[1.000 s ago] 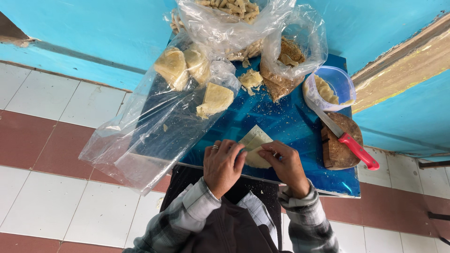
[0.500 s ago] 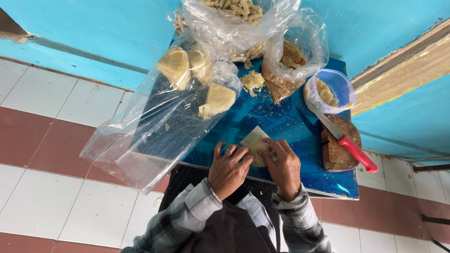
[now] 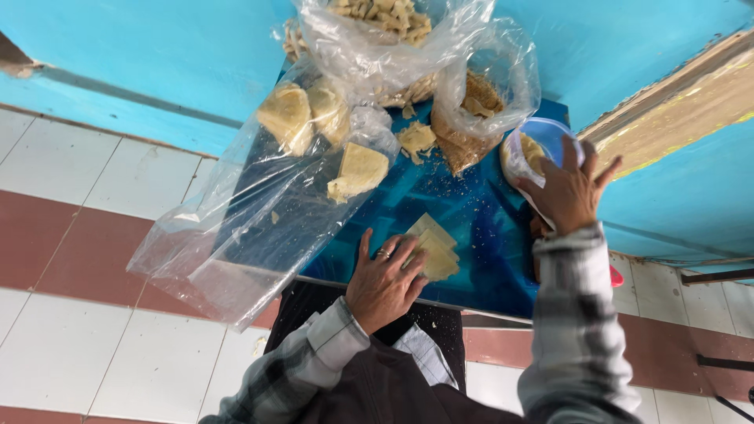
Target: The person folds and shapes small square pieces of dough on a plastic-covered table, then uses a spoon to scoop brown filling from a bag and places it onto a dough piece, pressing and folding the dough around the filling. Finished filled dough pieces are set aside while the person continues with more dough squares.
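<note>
Two bare hands work over a small blue table (image 3: 471, 235) seen from above, set against a turquoise wall, with white and dark red floor tiles around it. At the near edge of the table, the left hand (image 3: 385, 283) lies flat, fingers spread and slightly bent, its fingertips pressing on a small stack of pale yellow dough sheets (image 3: 436, 247); it grips nothing. A ring shows on one finger. Toward the right edge, the right hand (image 3: 569, 188) reaches out with fingers fanned open over a round blue plastic tub (image 3: 542, 141), which holds a yellowish filling; whether the fingers touch the tub cannot be told. At the far edge stand two clear plastic bags: a large one (image 3: 385, 39) full of pale folded pieces, and just right of it a smaller one (image 3: 479, 102) holding brown crumbly bits. A wide clear plastic sheet (image 3: 251, 228) drapes over the left edge of the table, with several cream-coloured dough lumps (image 3: 357, 169) lying on and under it. A red handle tip (image 3: 615, 276) peeks out behind the right sleeve. Both sleeves are grey plaid.
</note>
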A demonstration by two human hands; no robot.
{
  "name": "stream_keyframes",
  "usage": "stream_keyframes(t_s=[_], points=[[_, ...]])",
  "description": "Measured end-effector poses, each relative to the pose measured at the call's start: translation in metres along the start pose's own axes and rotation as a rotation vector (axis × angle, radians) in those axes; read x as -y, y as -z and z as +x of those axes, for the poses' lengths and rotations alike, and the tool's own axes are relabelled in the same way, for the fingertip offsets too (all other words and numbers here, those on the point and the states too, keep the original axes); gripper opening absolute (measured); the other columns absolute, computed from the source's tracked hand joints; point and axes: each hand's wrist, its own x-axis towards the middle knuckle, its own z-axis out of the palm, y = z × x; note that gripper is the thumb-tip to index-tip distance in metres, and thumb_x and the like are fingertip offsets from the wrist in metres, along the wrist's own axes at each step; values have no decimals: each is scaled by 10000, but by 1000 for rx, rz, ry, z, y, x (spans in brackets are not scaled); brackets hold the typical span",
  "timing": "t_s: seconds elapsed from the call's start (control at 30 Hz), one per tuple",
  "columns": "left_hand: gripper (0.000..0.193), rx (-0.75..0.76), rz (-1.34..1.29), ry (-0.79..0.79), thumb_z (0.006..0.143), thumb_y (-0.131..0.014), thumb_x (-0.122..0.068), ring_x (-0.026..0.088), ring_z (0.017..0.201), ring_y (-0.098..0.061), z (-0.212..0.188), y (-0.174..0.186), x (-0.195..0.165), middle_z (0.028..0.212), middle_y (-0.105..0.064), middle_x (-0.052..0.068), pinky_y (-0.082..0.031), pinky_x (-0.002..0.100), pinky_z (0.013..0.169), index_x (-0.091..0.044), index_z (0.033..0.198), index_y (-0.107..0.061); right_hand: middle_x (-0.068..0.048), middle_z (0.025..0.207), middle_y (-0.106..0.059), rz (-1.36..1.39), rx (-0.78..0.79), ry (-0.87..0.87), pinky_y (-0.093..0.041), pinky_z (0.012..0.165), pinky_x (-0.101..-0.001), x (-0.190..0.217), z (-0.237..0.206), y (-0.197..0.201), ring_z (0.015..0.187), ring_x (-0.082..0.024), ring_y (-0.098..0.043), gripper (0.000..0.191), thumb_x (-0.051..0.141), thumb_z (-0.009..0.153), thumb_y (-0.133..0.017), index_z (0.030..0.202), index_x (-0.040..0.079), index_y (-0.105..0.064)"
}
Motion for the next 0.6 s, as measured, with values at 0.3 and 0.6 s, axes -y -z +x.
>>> stream_keyframes(t_s=[0.3,0.6], points=[[308,17,-1,-72,884,-708,-308,317,1264,-529,5,6,24,1304,-594,55,-168,759,1151,-164,1157,-697,4,1644,-438,2,110,1,89,1104,-825,-19,18,-32,1582,-341,-189,445,581,778,-774,982,190,-832],[360,5,14,-71,932,-689,-373,335,1269,-536,3,0,25,1321,-607,78,-161,762,1163,-134,1201,-706,28,1596,-494,177,77,-41,56,1136,-812,-5,22,-23,1556,-348,-253,447,514,698,-826,979,167,-796]])
